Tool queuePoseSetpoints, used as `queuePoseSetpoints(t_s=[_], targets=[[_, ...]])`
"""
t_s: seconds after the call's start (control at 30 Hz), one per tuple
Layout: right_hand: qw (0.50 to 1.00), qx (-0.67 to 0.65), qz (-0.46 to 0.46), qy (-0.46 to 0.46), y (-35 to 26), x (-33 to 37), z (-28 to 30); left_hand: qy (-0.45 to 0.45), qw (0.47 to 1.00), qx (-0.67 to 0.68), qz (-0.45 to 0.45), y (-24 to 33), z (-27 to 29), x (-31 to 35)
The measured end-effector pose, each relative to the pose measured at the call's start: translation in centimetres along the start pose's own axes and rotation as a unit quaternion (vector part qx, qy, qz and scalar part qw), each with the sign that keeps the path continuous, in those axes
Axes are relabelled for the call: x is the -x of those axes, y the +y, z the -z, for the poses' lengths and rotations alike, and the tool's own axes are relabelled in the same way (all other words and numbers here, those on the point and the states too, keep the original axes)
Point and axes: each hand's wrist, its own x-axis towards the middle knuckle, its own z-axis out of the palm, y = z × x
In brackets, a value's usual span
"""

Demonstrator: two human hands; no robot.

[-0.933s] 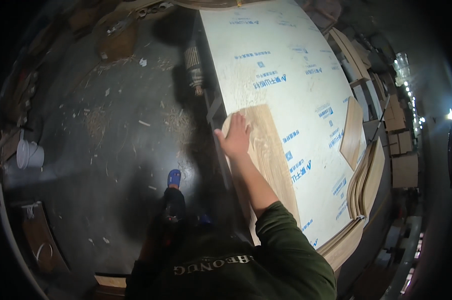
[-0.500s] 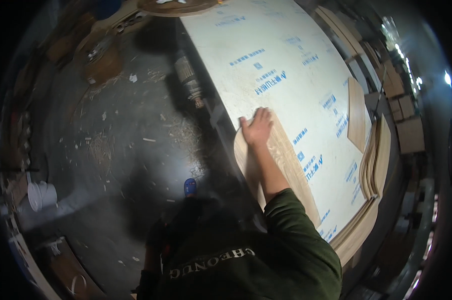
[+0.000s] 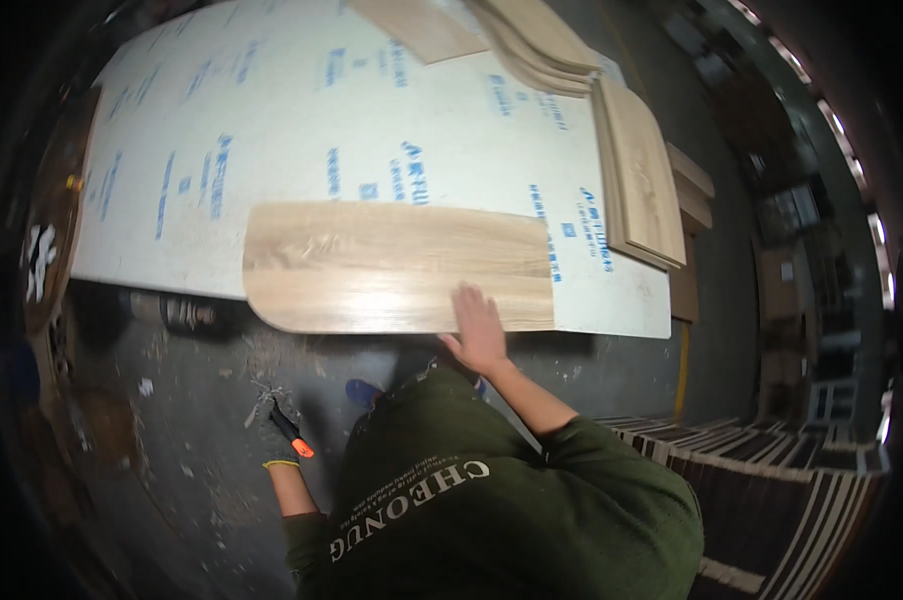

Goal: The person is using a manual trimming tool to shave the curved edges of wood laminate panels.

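Observation:
My bare right hand [image 3: 479, 330] lies with fingers stretched out on the near edge of a wood-grain panel [image 3: 371, 262]. This panel has rounded corners at its left end and a straight right end. It rests flat along the near side of a white board [image 3: 281, 120] with blue print. Low on the left, away from the board, my left hand [image 3: 274, 437] wears a grey glove with a yellow cuff. Its fingers are closed round a slim tool with a black and orange handle [image 3: 292, 431]; the tool's working end is hard to make out.
Wood-grain panels are stacked at the board's right end [image 3: 641, 180], with more curved pieces [image 3: 536, 45] at the far side. A dark roller-like object [image 3: 176, 312] sits below the board's left edge. Striped stacked material [image 3: 771, 500] stands at right. Wood scraps litter the floor.
The view has swung round to the right, so the board now lies across in front of me. My right hand now rests at the panel's near edge. My left hand with its tool has come into clear view.

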Motion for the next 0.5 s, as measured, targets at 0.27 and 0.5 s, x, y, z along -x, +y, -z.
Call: queuePoseSetpoints(t_s=[0.27,0.5], targets=[[0.994,-0.026,-0.094,0.043,10.8,8.3,-0.4,-0.037,0.98,-0.157,-0.113,1.2,-11.5,-6.8],[0.993,-0.095,0.027,0.071,16.9,8.7,-1.1,0.003,0.983,-0.093,-0.159,-0.8,-9.3,-11.0]])
